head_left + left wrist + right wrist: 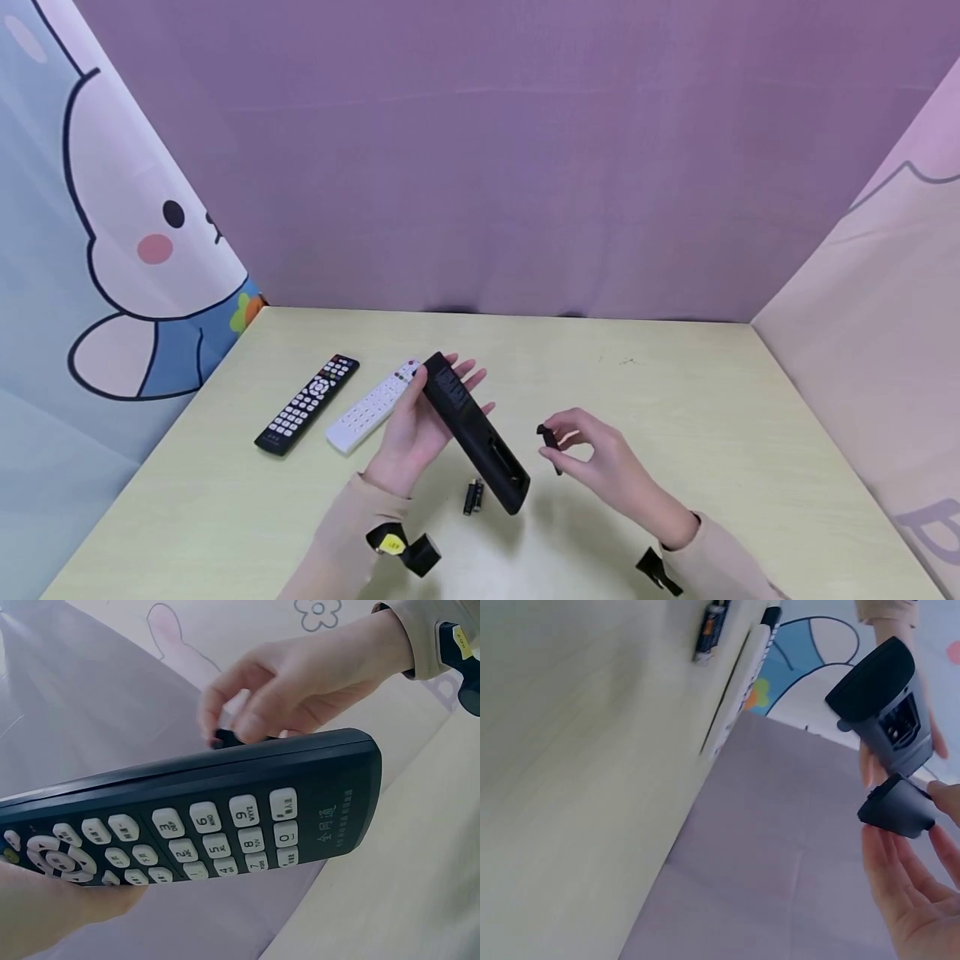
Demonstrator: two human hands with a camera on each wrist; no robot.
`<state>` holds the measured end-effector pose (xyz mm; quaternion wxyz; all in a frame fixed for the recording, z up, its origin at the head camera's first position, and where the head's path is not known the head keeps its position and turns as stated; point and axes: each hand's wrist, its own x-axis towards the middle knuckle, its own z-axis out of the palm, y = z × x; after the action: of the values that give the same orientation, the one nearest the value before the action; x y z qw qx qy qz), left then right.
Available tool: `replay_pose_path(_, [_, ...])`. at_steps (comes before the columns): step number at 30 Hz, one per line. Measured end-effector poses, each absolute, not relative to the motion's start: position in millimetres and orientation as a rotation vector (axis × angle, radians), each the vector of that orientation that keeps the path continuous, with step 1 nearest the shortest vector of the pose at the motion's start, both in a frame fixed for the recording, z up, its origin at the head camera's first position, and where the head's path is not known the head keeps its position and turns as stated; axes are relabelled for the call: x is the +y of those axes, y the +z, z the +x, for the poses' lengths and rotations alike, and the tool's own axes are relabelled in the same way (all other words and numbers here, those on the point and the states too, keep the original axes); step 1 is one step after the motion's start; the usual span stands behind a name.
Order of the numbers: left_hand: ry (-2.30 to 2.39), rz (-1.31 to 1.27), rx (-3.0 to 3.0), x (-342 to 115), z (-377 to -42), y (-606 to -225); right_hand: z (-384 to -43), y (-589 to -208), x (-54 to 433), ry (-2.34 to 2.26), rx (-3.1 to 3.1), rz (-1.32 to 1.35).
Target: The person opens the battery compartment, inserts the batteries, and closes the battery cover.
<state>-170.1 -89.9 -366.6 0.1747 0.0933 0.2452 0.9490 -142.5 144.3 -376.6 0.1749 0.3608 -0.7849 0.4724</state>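
Note:
In the head view my left hand (pixel 414 437) holds a black remote control (pixel 476 433) up off the table, back side toward me. Its battery compartment (pixel 504 460) lies uncovered at the lower end. White number buttons (pixel 244 812) show on the front in the left wrist view. To the right of the remote, my right hand (pixel 592 454) pinches a small black battery cover (pixel 900 806) between thumb and fingers, apart from the remote in the head view. Two black batteries (pixel 473 497) lie side by side on the table below the remote.
On the left of the table (pixel 675 400) lie another black remote (pixel 307 404) and a white remote (pixel 372 407), slanted side by side. A purple cloth (pixel 480 167) hangs behind the table, with printed cloths on both sides.

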Motion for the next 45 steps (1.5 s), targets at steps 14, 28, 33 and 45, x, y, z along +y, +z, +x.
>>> replay_pose_path(14, [2.717,0.292,0.654,-112.7,-169.0,-365.5,-161.9,-411.1,172.4,1.143,-2.486,0.967])
replay_pose_path(28, [2.709,0.396,0.57,-132.1,-169.8,-369.0,-172.3,-424.9,185.5,0.845,-2.734,0.939])
replay_pose_path(33, [2.697,0.445,0.542,-136.5,-171.4,-370.3,-176.9,-427.5,188.1,0.8,-2.84,0.908])
replay_pose_path(45, [2.701,0.431,0.543,-139.6,-171.3,-370.0,-184.7,-435.2,191.5,0.842,-2.972,0.916])
